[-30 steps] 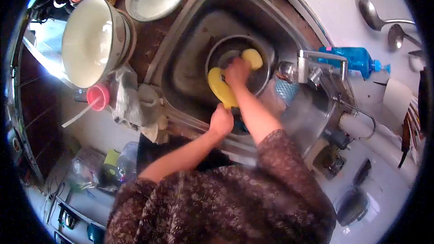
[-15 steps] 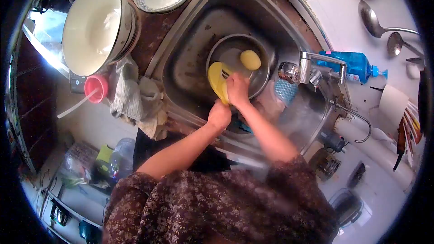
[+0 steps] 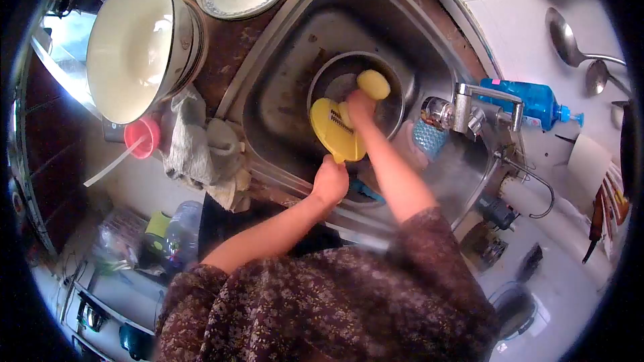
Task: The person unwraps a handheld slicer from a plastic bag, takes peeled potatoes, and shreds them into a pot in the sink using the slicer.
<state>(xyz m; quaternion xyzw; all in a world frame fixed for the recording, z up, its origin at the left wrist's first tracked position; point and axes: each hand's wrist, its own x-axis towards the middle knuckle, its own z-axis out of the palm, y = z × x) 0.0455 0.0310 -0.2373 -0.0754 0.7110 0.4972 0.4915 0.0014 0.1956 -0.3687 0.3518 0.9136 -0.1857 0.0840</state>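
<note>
Away from me, along the grater (image 3: 326, 129), my right grip (image 3: 361, 108) has slid since half a second ago, reaching the potato (image 3: 373, 83). A pale piece (image 3: 345, 115) shows at that grip's edge; I cannot tell whether my hidden fingers grasp it. My left grip (image 3: 331, 179) clenches the grater's near end, its slots beyond my fist, over the bowl (image 3: 392, 117) in the sink (image 3: 278, 74).

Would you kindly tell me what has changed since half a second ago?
The right hand has moved forward, further over the metal bowl. The yellow grater has turned, showing its face more broadly. The left hand still grips its near end; the rounded yellow piece remains in the bowl.
</note>
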